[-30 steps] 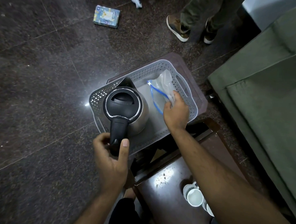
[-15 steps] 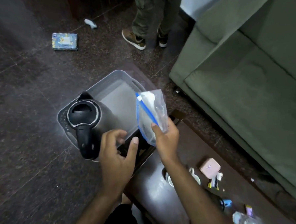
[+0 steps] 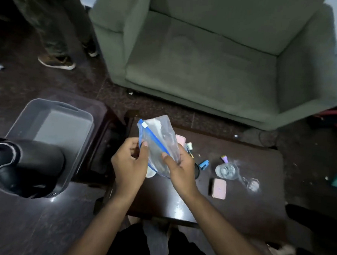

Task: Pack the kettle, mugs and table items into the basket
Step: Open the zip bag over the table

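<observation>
Basket [image 3: 47,109] holds kettle [image 3: 25,162]. Left hand [image 3: 129,164] and right hand [image 3: 179,167] each pinch zip bag [image 3: 159,144] above bench [image 3: 237,205]. Advise: open mouth wide before loading small items.

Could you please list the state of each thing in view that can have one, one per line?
Kettle: lid closed, sitting in the basket.
Basket: open-topped, holding only the kettle.
Zip bag: held up over the table, pinched by both hands.
Left hand: pinching the bag's edge.
Right hand: gripping the bag.
Pink case: lying flat on the table.
Table: small items not yet packed.
</observation>
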A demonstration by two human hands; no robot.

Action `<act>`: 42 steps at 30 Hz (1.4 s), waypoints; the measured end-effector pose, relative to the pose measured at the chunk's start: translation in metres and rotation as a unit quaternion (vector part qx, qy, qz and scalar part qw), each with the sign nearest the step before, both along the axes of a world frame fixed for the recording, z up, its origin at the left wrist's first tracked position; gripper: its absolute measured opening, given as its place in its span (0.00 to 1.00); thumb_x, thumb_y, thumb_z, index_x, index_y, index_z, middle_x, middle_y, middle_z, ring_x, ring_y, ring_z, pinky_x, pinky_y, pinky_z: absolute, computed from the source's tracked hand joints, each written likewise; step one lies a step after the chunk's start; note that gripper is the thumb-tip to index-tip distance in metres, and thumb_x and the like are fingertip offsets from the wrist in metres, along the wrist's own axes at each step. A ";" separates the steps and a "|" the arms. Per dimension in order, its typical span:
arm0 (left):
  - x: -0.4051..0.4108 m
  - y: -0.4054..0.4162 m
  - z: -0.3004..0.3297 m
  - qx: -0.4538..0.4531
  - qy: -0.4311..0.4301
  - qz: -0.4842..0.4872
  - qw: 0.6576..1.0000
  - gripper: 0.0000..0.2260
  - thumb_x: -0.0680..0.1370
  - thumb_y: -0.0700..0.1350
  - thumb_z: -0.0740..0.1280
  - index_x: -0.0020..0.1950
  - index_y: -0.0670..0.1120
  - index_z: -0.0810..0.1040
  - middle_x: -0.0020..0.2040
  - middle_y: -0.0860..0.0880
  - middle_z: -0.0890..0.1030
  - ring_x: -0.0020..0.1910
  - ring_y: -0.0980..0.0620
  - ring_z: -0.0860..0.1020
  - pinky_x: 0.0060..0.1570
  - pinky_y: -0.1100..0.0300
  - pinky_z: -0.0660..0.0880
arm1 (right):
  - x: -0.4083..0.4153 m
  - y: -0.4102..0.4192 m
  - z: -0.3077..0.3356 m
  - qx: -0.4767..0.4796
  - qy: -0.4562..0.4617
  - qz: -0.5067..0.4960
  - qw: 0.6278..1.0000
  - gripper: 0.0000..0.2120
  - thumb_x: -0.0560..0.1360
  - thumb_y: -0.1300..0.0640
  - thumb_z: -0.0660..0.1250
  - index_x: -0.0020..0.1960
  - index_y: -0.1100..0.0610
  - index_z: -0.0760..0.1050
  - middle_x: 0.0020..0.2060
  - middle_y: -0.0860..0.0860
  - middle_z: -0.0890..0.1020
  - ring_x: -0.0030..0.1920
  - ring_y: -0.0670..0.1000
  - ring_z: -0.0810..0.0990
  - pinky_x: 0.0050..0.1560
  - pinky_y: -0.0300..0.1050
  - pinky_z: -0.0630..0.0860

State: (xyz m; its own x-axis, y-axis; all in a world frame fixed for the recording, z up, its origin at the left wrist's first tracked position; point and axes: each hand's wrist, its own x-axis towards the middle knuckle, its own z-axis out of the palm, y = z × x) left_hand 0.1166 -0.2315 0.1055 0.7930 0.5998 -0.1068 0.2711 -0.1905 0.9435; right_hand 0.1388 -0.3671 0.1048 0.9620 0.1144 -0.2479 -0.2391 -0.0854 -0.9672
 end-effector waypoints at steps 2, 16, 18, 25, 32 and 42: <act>-0.002 -0.016 0.009 -0.017 -0.002 -0.014 1.000 0.02 0.77 0.48 0.69 0.46 0.53 0.82 0.40 0.58 0.85 0.38 0.60 0.84 0.40 0.66 0.78 | -0.008 -0.021 0.005 0.039 0.023 -0.036 0.998 0.13 0.80 0.58 0.66 0.62 0.53 0.81 0.55 0.50 0.87 0.57 0.51 0.85 0.56 0.43 0.80; 0.000 -0.068 0.036 -0.118 0.016 -0.023 0.993 0.02 0.73 0.51 0.70 0.42 0.55 0.82 0.29 0.50 0.81 0.28 0.55 0.77 0.33 0.62 0.76 | -0.012 -0.120 -0.028 0.045 0.242 -0.148 0.958 0.09 0.80 0.65 0.67 0.59 0.60 0.80 0.55 0.60 0.84 0.51 0.54 0.81 0.55 0.51 0.76; 0.000 -0.074 0.037 -0.109 0.030 -0.025 0.993 0.03 0.73 0.48 0.70 0.40 0.56 0.80 0.30 0.51 0.82 0.27 0.54 0.77 0.31 0.61 0.75 | -0.013 -0.127 -0.032 0.010 0.245 -0.130 0.961 0.12 0.79 0.64 0.69 0.62 0.62 0.78 0.52 0.60 0.84 0.49 0.53 0.80 0.52 0.43 0.77; 0.001 -0.103 0.035 0.036 0.073 -0.069 0.994 0.07 0.68 0.42 0.68 0.39 0.53 0.72 0.27 0.53 0.74 0.26 0.50 0.74 0.32 0.53 0.75 | -0.009 -0.131 0.049 -0.062 -0.023 -0.123 0.990 0.10 0.78 0.63 0.70 0.54 0.49 0.82 0.45 0.45 0.85 0.48 0.48 0.83 0.49 0.35 0.78; 0.002 -0.122 0.034 0.078 0.080 -0.084 0.990 0.10 0.69 0.37 0.73 0.40 0.49 0.74 0.28 0.51 0.77 0.26 0.59 0.73 0.28 0.72 0.66 | -0.037 -0.110 0.088 -0.091 0.001 0.012 0.996 0.15 0.81 0.66 0.61 0.49 0.52 0.83 0.40 0.50 0.86 0.42 0.47 0.87 0.48 0.45 0.85; -0.004 -0.129 0.030 0.044 0.086 -0.157 0.983 0.09 0.70 0.39 0.71 0.41 0.50 0.74 0.28 0.52 0.81 0.23 0.55 0.75 0.27 0.71 0.66 | -0.029 -0.119 0.048 -0.260 0.055 0.143 0.953 0.16 0.79 0.67 0.57 0.53 0.54 0.81 0.44 0.53 0.85 0.46 0.51 0.84 0.52 0.55 0.81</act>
